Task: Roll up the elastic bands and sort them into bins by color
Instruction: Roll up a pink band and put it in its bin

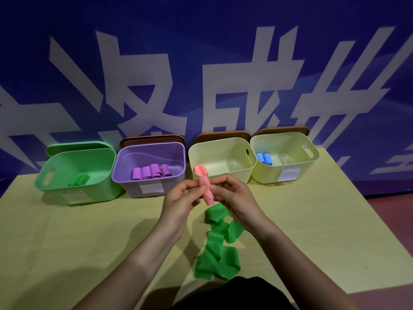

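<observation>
Head view: both hands at frame centre pinch a pink roll [206,190], left hand [182,199] on its left side, right hand [233,198] on its right, held above the table [89,231]. Roll looks fully wound, so the rolling step seems done; next move is likely a drop into the pale yellow bin [223,158] just behind, which already holds pink rolls [201,170]. Long axis near vertical, top tilted slightly left. Loose green band [218,247] lies below, unrolled
</observation>
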### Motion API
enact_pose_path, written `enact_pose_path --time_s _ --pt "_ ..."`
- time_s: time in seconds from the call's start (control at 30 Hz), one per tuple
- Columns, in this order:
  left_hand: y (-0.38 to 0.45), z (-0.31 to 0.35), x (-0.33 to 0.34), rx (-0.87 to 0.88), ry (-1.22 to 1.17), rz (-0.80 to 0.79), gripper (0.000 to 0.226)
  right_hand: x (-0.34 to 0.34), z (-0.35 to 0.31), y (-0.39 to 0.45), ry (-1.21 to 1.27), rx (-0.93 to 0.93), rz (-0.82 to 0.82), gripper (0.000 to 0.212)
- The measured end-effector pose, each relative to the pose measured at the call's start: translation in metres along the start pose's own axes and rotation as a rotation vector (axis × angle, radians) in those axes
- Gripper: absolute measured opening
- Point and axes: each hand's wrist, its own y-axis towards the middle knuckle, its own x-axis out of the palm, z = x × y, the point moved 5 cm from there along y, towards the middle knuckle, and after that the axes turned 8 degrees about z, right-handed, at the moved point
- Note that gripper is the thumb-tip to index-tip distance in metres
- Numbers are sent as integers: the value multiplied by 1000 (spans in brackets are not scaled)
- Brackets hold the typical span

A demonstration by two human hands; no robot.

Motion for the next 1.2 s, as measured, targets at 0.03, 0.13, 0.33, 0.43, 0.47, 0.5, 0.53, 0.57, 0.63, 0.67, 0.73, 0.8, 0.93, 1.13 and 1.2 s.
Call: enact_pose_path --time_s 0.03,0.13,0.33,0.43,0.47,0.5,0.53,0.57,0.63,0.67,0.73,0.8,0.93,1.13,1.2 --pt "1 0 0 5 10 -12 8 -1 1 0 19 23 -9 15" --pt "5 2 1 4 18 -45 15 -2 2 2 32 56 -39 29" --pt "15 -1 9 -15 -25 -34 28 -3 -3 6 -180 -92 89 27" --pt "22 -1 12 -5 -36 -41 29 -5 -8 9 -208 -131 109 26" --pt "25 0 13 -5 -29 -43 29 -5 -10 11 -218 -141 109 24" --pt "27 0 14 -3 -21 -46 29 -6 -12 13 -229 -149 107 22" --pt "30 -1 14 -2 -13 -48 29 -6 -14 16 -235 -153 104 21" --pt "34 -1 15 -2 -4 -47 30 -7 -16 19 -243 -152 103 19" --pt "44 -2 17 -11 20 -46 33 -9 -20 28 -258 -133 93 18" --pt "51 -3 18 -22 31 -43 32 -10 -23 34 -268 -119 83 17" --pt "69 -3 18 -56 39 -20 30 -14 -25 50 -313 -89 106 16" --pt "92 -6 13 -74 96 36 24 -25 -22 76 -351 -37 182 13" --pt "146 -14 -9 -7 358 182 16 -55 4 148 -566 149 268 22" --pt "204 -19 -20 176 777 234 23 -75 75 237 -809 421 270 36" --pt "219 -24 -19 212 838 224 22 -81 99 256 -995 504 220 37"
